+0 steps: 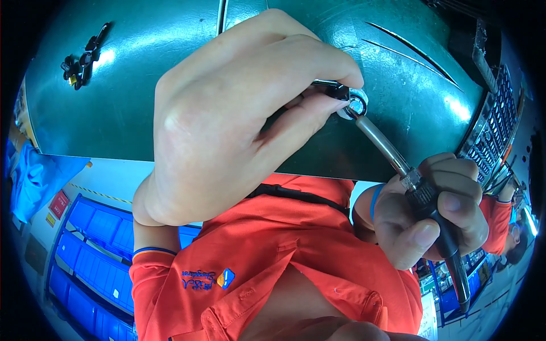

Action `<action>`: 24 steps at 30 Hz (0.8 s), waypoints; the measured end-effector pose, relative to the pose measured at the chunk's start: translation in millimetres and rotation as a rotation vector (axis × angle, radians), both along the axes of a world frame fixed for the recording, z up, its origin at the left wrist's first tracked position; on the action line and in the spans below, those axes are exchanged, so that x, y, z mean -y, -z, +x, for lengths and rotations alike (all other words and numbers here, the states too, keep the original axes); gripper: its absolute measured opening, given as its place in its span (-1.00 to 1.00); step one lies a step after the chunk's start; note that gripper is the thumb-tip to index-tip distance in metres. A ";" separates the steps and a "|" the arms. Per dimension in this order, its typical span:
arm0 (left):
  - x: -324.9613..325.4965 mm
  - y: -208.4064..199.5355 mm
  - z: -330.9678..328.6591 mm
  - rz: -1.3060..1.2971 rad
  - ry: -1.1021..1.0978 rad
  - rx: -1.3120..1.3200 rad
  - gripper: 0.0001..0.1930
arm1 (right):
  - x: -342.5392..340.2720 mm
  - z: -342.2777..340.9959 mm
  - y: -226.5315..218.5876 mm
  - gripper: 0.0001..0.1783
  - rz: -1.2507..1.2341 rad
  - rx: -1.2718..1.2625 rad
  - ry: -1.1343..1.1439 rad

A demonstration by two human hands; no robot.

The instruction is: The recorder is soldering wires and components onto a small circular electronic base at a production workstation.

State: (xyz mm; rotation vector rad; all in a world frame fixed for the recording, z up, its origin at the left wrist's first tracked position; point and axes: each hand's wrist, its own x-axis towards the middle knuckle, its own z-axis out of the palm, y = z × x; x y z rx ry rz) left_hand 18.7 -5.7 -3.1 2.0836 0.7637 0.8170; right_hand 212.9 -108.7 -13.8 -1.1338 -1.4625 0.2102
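Note:
My left hand [227, 119] pinches a small black part with a round, shiny metal end [356, 104] between thumb and forefinger. The fingers cover most of this part, so its full shape is hidden. My right hand [429, 213] is closed around the dark handle of a soldering iron [382, 139]. The iron's metal barrel slants up and left, and its tip meets the near edge of the round end; whether it touches cannot be made out. Its black tail points down past my palm.
Both hands are above a green work surface [114, 128]. A cluster of small black parts [85, 59] lies at its far left. Along the right stands a dark perforated tray [495, 122]. Blue bins [94, 250] fill a rack at lower left. A person in red [496, 224] is at far right.

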 end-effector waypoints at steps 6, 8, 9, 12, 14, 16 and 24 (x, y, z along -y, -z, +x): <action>0.7 0.9 0.8 0.017 0.008 -0.004 -0.75 | 1.0 -1.9 -0.6 -0.65 -0.022 0.010 0.024; 0.8 0.6 0.6 0.012 0.003 -0.005 -0.75 | 4.2 -2.7 0.7 -0.65 0.065 -0.046 0.051; 1.1 0.7 0.5 0.008 0.000 -0.005 -0.75 | 4.9 -3.0 1.0 -0.65 0.107 -0.074 0.064; 1.9 0.5 0.1 0.000 -0.006 -0.007 -0.75 | 4.0 -3.4 0.0 -0.66 0.083 -0.064 0.040; 2.0 -1.2 -0.1 -0.011 -0.009 -0.017 -0.76 | 3.7 -3.2 -0.9 -0.67 0.072 -0.059 0.031; 3.2 -3.0 0.4 -0.018 -0.008 -0.016 -0.77 | 5.4 -0.9 -1.8 -0.64 0.065 -0.038 0.019; 16.7 1.4 8.3 -0.297 -0.061 -0.019 -0.77 | 13.6 1.0 -3.9 -0.68 0.048 -0.031 0.072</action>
